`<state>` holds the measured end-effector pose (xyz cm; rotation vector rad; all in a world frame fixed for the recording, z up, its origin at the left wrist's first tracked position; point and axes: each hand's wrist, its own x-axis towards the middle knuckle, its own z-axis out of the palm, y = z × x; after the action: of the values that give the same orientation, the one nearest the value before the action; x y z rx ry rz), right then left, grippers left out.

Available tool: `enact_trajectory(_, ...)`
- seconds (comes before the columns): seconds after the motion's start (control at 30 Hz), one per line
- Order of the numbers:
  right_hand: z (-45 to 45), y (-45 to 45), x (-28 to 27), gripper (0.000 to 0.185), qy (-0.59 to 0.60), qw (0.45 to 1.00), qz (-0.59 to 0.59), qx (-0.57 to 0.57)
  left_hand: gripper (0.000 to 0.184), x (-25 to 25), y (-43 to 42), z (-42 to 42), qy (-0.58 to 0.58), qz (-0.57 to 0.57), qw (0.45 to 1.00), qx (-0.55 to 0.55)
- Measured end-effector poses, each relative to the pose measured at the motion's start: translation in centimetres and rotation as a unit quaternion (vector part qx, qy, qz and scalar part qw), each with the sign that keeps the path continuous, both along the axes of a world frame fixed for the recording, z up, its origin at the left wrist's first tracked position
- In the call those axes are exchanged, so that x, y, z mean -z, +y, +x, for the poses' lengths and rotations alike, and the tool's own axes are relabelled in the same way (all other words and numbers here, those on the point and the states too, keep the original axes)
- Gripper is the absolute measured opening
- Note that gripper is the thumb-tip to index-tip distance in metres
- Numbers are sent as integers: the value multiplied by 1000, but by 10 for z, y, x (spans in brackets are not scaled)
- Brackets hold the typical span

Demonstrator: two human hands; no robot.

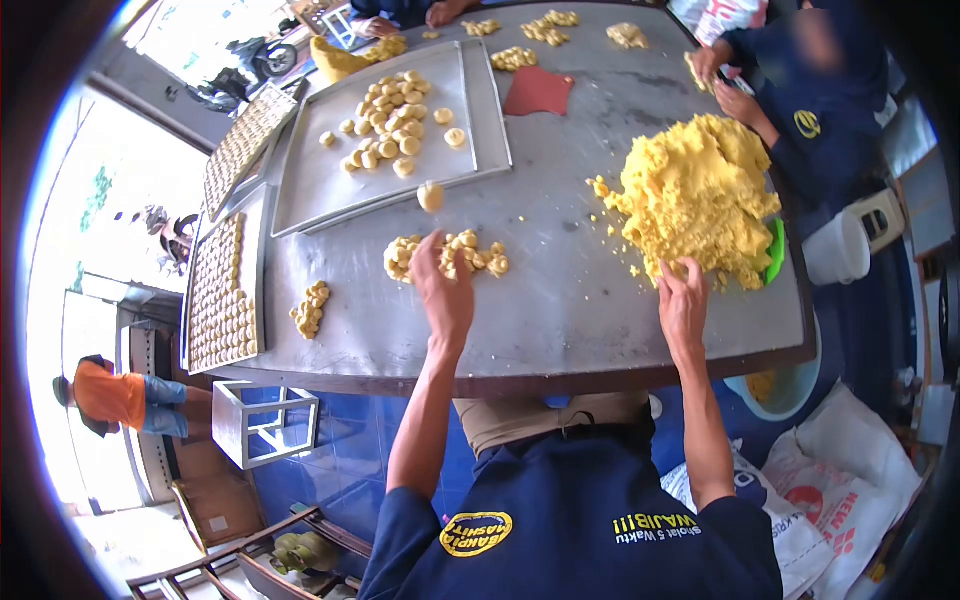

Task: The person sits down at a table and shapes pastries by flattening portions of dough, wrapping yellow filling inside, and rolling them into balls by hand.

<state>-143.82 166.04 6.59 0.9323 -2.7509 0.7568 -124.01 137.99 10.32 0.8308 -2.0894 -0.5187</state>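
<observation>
My left hand (445,290) is open, fingers spread, over the near side of a cluster of small dough pieces (490,258). Just beyond its fingertips is a round dough ball (430,196), between the cluster and the metal tray; whether it is in the air or resting I cannot tell. My right hand (684,305) reaches to the near edge of a large mound of crumbly yellow paste (700,200). Its fingers are apart, the tips against the paste. A green scraper-like piece (775,250) sticks out from the mound's right side.
The metal tray (290,190) holds many dough balls. Filled trays (225,290) stand at the left. More dough pieces (310,310) and a red sheet (538,92) lie on the steel table (560,330). Co-workers' hands (740,102) are across the table. A white bucket (838,248) stands right.
</observation>
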Motion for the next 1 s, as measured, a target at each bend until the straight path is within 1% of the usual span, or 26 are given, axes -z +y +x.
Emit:
enact_trajectory(0.03, 1, 0, 4, 36, 11, 1000, -2, 4, 33, 4, -12, -9, -96, -56, 994, 6)
enact_trajectory(0.07, 3, -2, 10, 36, 21, 1000, -4, 8, 27, 11, -15, -20, -204, -84, 975, 27)
enact_trajectory(0.1, 4, -3, 17, 37, 31, 999, -4, 15, 23, 16, -11, -31, -309, -108, 944, 49)
enact_trajectory(0.13, 3, -6, 21, 38, 44, 999, 5, 26, 19, 27, -10, -38, -314, -133, 939, 47)
enact_trajectory(0.17, -1, -6, 24, 38, 41, 999, -4, 21, 18, 37, -12, -44, -321, -110, 939, 53)
enact_trajectory(0.23, -9, -4, 22, 37, 30, 999, -17, 21, 18, 40, -13, -56, -336, -64, 937, 74)
enact_trajectory(0.27, -20, 1, 19, 36, -40, 998, -52, -3, 17, 43, -11, -57, -298, -70, 950, 59)
enact_trajectory(0.3, -22, 3, 12, 35, -19, 995, -97, 7, 18, 40, -5, -55, -231, -45, 968, 82)
enact_trajectory(0.37, -22, 11, -3, 37, -141, 987, -71, 37, 21, 33, 6, -50, -91, 6, 989, 120)
enact_trajectory(0.4, -17, 14, 2, 39, -107, 993, -52, 14, 19, 16, 19, -41, -71, 66, 983, 154)
enact_trajectory(0.47, -2, 23, 16, 42, -42, 999, -13, -29, 18, 16, 39, -23, -105, 143, 961, 214)
enact_trajectory(0.5, 12, 19, 13, 47, -37, 999, 1, -11, 18, 19, 50, -12, -125, 183, 944, 244)
enact_trajectory(0.57, 26, 16, 27, 49, 95, 995, -2, -5, 19, 34, 71, 8, -174, -11, 962, 208)
enact_trajectory(0.6, 25, 16, 25, 48, 85, 996, -1, -18, 22, 39, 78, 12, -194, -109, 956, 189)
enact_trajectory(0.7, 10, 13, 15, 45, -36, 998, -49, -21, 29, 31, 85, 11, -266, -138, 939, 171)
enact_trajectory(0.73, 6, 8, 14, 42, -11, 994, -103, -25, 32, 27, 79, 0, -220, -109, 956, 158)
enact_trajectory(0.8, 2, 8, 16, 40, -33, 996, -83, -22, 31, 14, 60, -29, -293, -110, 942, 118)
enact_trajectory(0.87, -1, 8, 15, 37, -30, 997, -66, -35, 32, 43, 53, -53, -267, -195, 938, 104)
enact_trajectory(0.9, -2, 7, 9, 36, -38, 998, -11, -48, 32, 50, 53, -60, -251, -238, 934, 95)
enact_trajectory(0.97, -6, 8, -7, 33, -51, 992, 97, -70, 32, 61, 51, -67, -228, -212, 938, 155)
enact_trajectory(1.0, -7, 9, -18, 38, -73, 989, 107, -77, 32, 62, 50, -72, -214, -200, 938, 188)
